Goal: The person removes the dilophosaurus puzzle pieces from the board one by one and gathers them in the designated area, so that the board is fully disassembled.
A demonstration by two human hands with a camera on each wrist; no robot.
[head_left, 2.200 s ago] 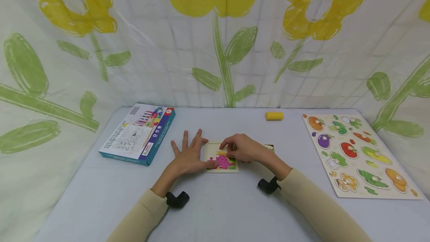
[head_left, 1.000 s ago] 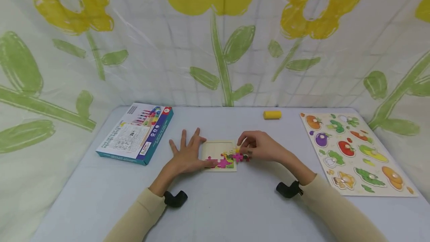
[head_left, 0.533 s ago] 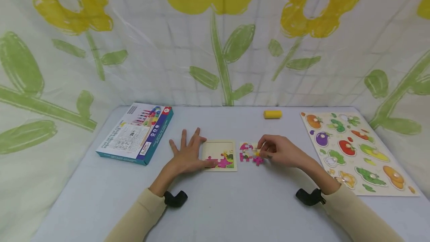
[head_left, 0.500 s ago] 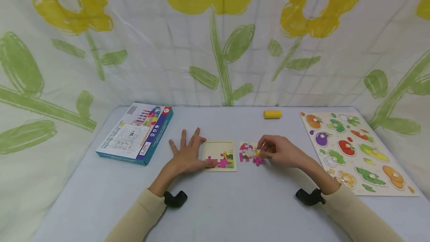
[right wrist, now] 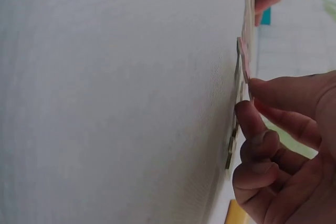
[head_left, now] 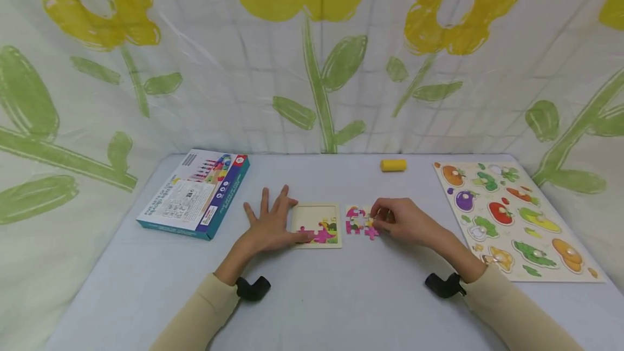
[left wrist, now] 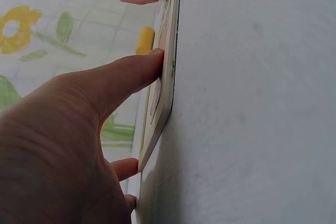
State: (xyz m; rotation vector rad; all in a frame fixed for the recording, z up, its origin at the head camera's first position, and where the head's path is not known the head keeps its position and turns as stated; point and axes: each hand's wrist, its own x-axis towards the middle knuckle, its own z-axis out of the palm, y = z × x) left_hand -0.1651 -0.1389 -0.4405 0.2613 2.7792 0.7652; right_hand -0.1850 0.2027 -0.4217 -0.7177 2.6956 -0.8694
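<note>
Between the two hands, just right of the left one, sits a small wooden puzzle tray (head_left: 314,213), flat on the tabletop (head_left: 312,297) and only partly filled: pink pieces (head_left: 322,235) run along the side nearest the person, a few yellow and green bits stand at the right edge, and the far left part is bare wood. Between the tray and the right hand lies a cluster of loose pieces (head_left: 355,221), and the right hand (head_left: 401,222) has thumb and finger closed in a pinch on a pink piece (head_left: 372,233) at its edge (how firmly, I cannot tell). The left hand (head_left: 270,232) is spread wide with its fingers straight, the thumb pressing the tray's near side and a fingertip at its far left corner; it grasps nothing. The step in hand looks like sorting out one puzzle piece while the tray is steadied; the next move would seem to call for turning that piece to match its neighbours, with the left thumb kept off any gap it must fill. Farther out, a yellow cylinder (head_left: 392,165) lies beyond the right hand, a vegetable board (head_left: 519,221) to its right, and a printed box (head_left: 195,194) to the left hand's left.
</note>
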